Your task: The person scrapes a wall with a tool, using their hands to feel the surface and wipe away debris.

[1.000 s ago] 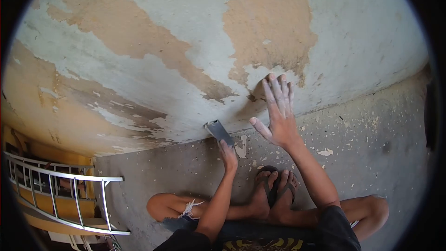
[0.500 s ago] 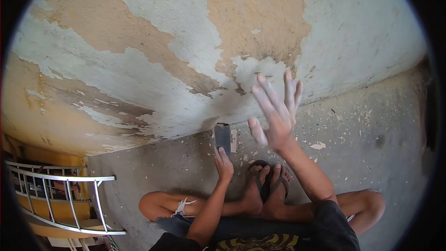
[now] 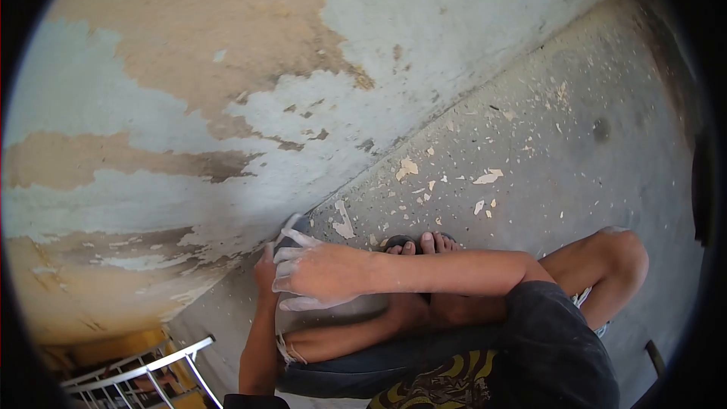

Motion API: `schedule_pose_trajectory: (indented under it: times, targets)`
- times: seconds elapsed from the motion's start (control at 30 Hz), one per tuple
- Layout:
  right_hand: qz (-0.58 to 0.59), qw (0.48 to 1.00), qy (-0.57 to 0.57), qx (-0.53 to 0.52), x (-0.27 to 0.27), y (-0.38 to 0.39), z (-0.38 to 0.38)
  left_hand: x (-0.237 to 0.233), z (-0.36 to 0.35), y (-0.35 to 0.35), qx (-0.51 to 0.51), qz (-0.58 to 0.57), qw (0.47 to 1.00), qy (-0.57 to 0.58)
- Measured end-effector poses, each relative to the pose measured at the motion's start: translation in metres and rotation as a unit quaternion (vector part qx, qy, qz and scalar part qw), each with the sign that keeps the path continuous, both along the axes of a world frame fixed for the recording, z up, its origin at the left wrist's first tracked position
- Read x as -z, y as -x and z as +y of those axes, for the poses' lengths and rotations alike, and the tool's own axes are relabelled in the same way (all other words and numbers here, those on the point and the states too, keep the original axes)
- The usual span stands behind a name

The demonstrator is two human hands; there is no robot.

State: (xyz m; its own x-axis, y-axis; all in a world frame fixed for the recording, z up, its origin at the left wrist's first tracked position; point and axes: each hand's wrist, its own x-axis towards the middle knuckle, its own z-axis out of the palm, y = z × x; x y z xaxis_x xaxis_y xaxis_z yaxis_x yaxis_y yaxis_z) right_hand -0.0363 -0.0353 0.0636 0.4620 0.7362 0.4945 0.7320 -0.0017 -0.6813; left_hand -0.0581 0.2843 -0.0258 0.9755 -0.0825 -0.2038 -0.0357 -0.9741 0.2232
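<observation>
At the foot of the wall, my left hand (image 3: 265, 266) is closed on a dark grey rectangular block (image 3: 301, 226), which looks like a sanding block. Most of the block is hidden behind my other hand. My right hand (image 3: 322, 271), its fingers white with dust, reaches across to the left over the block and my left hand. Its fingers are bent but apart, and the fingertips overlap the block's near end. The wall (image 3: 250, 197) beside both hands has pale paint, with bare tan and dark stained patches where the paint is gone.
Paint flakes (image 3: 488, 176) are scattered over the grey concrete floor (image 3: 560, 204) along the wall. My feet (image 3: 428, 242) in dark sandals are drawn in below my right forearm, knees spread. A metal ladder (image 3: 151, 367) lies at the lower left.
My right hand has come down from in front of the wall and left to the block. The view has turned, so the wall's base now slopes more steeply.
</observation>
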Motion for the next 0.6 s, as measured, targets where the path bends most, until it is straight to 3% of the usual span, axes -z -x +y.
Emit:
schedule_pose_trajectory:
  times: [0.1,0.13,0.2,0.3,0.5,0.6]
  targets:
    - [-0.021,0.996,-0.046,0.072,0.014,-0.005,0.003,0.018,0.038,0.003,-0.027,-0.074,0.984,-0.161]
    - [-0.019,0.995,-0.052,0.077,0.014,-0.006,0.003,0.032,0.048,0.004,-0.022,-0.073,0.983,-0.167]
    - [-0.025,0.998,-0.027,0.053,0.014,-0.005,-0.001,0.058,0.052,0.008,-0.062,-0.191,0.962,-0.187]
    - [0.002,1.0,-0.007,0.008,0.02,-0.002,0.004,0.059,0.038,0.005,-0.096,-0.096,0.977,-0.163]
    - [0.0,0.998,-0.038,0.052,0.042,-0.002,0.016,0.084,0.002,-0.026,-0.035,-0.119,0.983,-0.135]
    - [-0.005,0.999,0.025,0.046,0.037,-0.007,0.007,0.08,-0.003,-0.028,-0.083,-0.147,0.981,-0.097]
